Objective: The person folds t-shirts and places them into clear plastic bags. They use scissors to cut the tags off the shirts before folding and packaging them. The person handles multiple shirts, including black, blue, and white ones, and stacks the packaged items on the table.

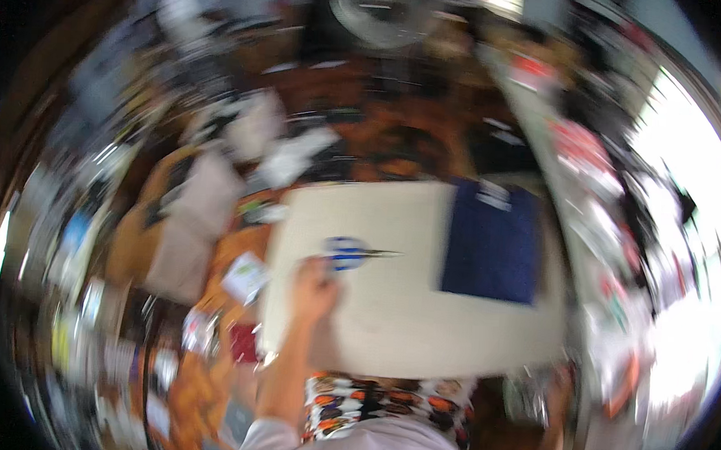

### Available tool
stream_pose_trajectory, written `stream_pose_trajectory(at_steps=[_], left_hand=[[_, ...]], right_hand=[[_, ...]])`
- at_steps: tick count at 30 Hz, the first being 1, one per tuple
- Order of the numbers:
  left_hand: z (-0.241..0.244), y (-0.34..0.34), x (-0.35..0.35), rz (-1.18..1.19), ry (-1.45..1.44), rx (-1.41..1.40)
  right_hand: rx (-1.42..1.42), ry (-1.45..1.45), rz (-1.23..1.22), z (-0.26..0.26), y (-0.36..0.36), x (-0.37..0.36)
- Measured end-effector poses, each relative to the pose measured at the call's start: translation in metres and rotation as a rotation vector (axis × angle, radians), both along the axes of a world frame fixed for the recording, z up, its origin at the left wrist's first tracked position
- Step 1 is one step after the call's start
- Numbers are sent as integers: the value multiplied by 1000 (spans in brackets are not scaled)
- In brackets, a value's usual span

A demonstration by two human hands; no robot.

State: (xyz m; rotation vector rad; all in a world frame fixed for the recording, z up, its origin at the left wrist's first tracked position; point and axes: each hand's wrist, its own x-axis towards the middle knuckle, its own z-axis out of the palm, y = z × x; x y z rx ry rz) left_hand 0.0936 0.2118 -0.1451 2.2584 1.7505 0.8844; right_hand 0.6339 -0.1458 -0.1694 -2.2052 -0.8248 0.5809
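A pair of scissors with blue handles (345,253) lies on a cream-coloured board (386,324), blades towards the right. My left hand (317,290) is just below the handles with its fingers curled; blur hides whether it touches them. On the board's right side lies a folded navy garment (491,247) with a white label (493,195) at its top edge. At the lower right, past the board's front edge, my right hand (559,391) appears to hold a clear plastic bag (524,397). Its fingers are blurred.
A standing fan (381,12) is at the far end. Clear-wrapped packages (584,154) line the right-hand surface. Left of the board are brownish-grey folded cloth (192,234), a white packet (246,278) and a dark red item (244,343). Patterned fabric (388,403) covers my lap.
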Motion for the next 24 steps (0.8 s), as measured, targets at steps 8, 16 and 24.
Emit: stream_pose_trajectory(at_steps=[8, 16, 24], left_hand=[[1, -13, -36, -156, 188, 29], [-4, -19, -57, -101, 42, 20], [84, -47, 70, -259, -265, 140]], right_hand=[[408, -324, 292, 181, 25, 15], [162, -618, -278, 119, -25, 361], [-630, -621, -453, 81, -94, 448]])
